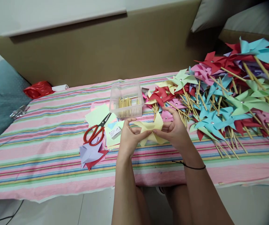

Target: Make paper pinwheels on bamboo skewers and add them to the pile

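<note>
Between my two hands is a pale yellow paper pinwheel (157, 123), its blades folded toward the middle. My left hand (131, 134) grips its left side, with the thumb pressed near the centre. From the right, my right hand (173, 129) pinches it the same way, thumb tip close to the other thumb. No stick shows on this pinwheel. To the left of my left hand lie red-handled scissors (94, 134) on a stack of coloured paper sheets (99, 116). Just beyond my hands stands a clear plastic box (127, 109) holding several short sticks (125, 103).
A large heap of finished pinwheels on sticks (218, 103) fills the right side. Cut purple paper (90, 153) lies near the scissors. A red plastic bag (39, 89) and metal clips (19, 112) sit far left on the striped cloth (43, 137). A brown backrest (106, 50) rises behind.
</note>
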{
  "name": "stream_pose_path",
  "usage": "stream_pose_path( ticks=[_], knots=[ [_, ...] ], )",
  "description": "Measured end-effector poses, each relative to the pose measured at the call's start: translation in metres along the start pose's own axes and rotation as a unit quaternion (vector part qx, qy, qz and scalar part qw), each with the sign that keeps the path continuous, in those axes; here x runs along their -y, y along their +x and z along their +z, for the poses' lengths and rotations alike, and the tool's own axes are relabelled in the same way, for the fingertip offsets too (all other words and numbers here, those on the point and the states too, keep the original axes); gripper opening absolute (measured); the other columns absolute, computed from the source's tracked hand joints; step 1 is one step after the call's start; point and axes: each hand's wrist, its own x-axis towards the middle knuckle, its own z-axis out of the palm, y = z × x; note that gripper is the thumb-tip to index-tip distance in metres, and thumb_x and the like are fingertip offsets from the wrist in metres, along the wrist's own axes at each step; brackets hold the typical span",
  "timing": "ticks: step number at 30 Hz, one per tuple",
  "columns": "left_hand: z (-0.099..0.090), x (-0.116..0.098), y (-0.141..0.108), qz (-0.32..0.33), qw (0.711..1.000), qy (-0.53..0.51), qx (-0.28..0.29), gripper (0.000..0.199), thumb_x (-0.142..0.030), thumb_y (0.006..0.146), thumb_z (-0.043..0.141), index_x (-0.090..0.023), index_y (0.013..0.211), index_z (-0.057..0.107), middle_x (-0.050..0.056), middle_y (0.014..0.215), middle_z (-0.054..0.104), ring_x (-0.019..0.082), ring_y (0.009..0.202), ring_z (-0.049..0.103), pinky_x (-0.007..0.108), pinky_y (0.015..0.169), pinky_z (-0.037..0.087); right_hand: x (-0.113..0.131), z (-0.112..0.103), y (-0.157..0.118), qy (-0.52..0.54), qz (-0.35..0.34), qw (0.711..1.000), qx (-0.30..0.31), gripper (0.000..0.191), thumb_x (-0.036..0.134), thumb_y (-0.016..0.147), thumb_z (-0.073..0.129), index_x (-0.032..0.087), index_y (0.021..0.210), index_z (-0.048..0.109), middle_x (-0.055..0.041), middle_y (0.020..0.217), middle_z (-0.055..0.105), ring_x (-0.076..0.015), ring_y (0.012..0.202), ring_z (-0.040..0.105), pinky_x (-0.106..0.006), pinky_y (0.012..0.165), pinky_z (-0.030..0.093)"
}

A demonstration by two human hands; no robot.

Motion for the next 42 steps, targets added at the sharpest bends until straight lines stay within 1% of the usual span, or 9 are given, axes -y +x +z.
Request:
stream_pose_path(
  ticks=[7, 10, 13, 15, 18, 26, 31, 37, 42],
  knots=[
    [-0.001, 0.000, -0.001, 0.019, 1.000, 0.000, 0.007, 0.095, -0.021, 0.056, 0.082, -0.017, 0.134, 0.028, -0.001, 0.065, 0.068, 0.013, 0.054, 0.062, 0.022, 0.053, 0.047, -0.001, -0.001, 0.002, 0.026, 0.006, 1.000, -0.009, 0.095, 0.032, 0.059, 0.083, 0.027, 0.135, 0.027, 0.0000, 0.072, 0.072, -0.0218, 0.064, 0.071, -0.035, 0.060, 0.060],
    [0.000, -0.002, -0.003, 0.024, 0.999, -0.017, 0.014, 0.093, -0.023, 0.063, 0.078, -0.018, 0.139, 0.024, 0.000, 0.068, 0.069, 0.013, 0.056, 0.063, 0.022, 0.053, 0.047, -0.004, -0.003, 0.003, 0.022, 0.006, 1.000, -0.013, 0.095, 0.033, 0.059, 0.083, 0.027, 0.135, 0.027, -0.0002, 0.072, 0.073, -0.0232, 0.066, 0.071, -0.036, 0.061, 0.061],
    [0.002, -0.004, -0.004, 0.023, 0.999, -0.029, 0.011, 0.085, -0.029, 0.067, 0.076, -0.017, 0.136, 0.029, 0.001, 0.070, 0.069, 0.012, 0.058, 0.063, 0.020, 0.053, 0.046, -0.006, -0.003, 0.004, 0.012, 0.003, 1.000, -0.024, 0.093, 0.034, 0.059, 0.083, 0.027, 0.134, 0.028, -0.0010, 0.074, 0.073, -0.0244, 0.066, 0.072, -0.038, 0.060, 0.061],
    [0.003, -0.004, -0.004, 0.023, 0.999, -0.025, 0.007, 0.085, -0.030, 0.064, 0.078, -0.017, 0.134, 0.032, -0.001, 0.068, 0.068, 0.012, 0.057, 0.063, 0.020, 0.054, 0.046, -0.007, -0.003, 0.004, 0.003, 0.003, 1.000, -0.028, 0.093, 0.036, 0.058, 0.083, 0.027, 0.133, 0.028, -0.0007, 0.073, 0.072, -0.0250, 0.066, 0.072, -0.039, 0.061, 0.061],
    [0.004, -0.003, -0.003, 0.027, 1.000, -0.002, 0.004, 0.086, -0.026, 0.060, 0.080, -0.019, 0.131, 0.032, -0.002, 0.066, 0.067, 0.012, 0.056, 0.062, 0.020, 0.054, 0.047, -0.007, -0.003, 0.004, -0.003, 0.003, 0.999, -0.032, 0.093, 0.036, 0.058, 0.084, 0.027, 0.133, 0.029, 0.0000, 0.071, 0.072, -0.0248, 0.066, 0.071, -0.038, 0.061, 0.061],
    [0.003, 0.000, -0.002, 0.033, 0.999, 0.020, 0.003, 0.076, -0.024, 0.062, 0.076, -0.021, 0.124, 0.033, -0.004, 0.065, 0.066, 0.012, 0.053, 0.061, 0.020, 0.051, 0.045, -0.011, -0.005, 0.006, -0.011, 0.006, 1.000, -0.023, 0.095, 0.038, 0.058, 0.084, 0.030, 0.134, 0.026, 0.0008, 0.070, 0.070, -0.0251, 0.063, 0.070, -0.039, 0.057, 0.061],
    [0.001, 0.002, -0.002, 0.041, 0.999, 0.034, 0.002, 0.073, -0.022, 0.062, 0.075, -0.022, 0.121, 0.033, -0.004, 0.064, 0.065, 0.013, 0.054, 0.062, 0.021, 0.052, 0.046, -0.008, -0.002, 0.004, -0.008, 0.014, 1.000, -0.027, 0.095, 0.036, 0.056, 0.085, 0.029, 0.132, 0.028, 0.0020, 0.068, 0.069, -0.0225, 0.059, 0.069, -0.035, 0.055, 0.059],
    [0.001, 0.000, -0.003, 0.019, 1.000, 0.018, -0.002, 0.080, -0.024, 0.058, 0.079, -0.022, 0.122, 0.031, -0.003, 0.066, 0.067, 0.015, 0.056, 0.064, 0.023, 0.053, 0.048, -0.009, -0.001, 0.004, -0.017, 0.011, 0.999, -0.027, 0.092, 0.036, 0.059, 0.083, 0.028, 0.133, 0.028, 0.0034, 0.065, 0.068, -0.0210, 0.055, 0.067, -0.033, 0.052, 0.057],
    [-0.002, 0.002, -0.002, 0.013, 1.000, 0.024, -0.015, 0.077, -0.024, 0.056, 0.080, -0.021, 0.118, 0.034, -0.007, 0.058, 0.062, 0.013, 0.048, 0.060, 0.020, 0.048, 0.044, -0.010, -0.001, 0.004, -0.017, 0.019, 1.000, -0.013, 0.094, 0.039, 0.060, 0.083, 0.028, 0.135, 0.026, 0.0021, 0.069, 0.070, -0.0217, 0.061, 0.069, -0.034, 0.056, 0.058]
  ],
)
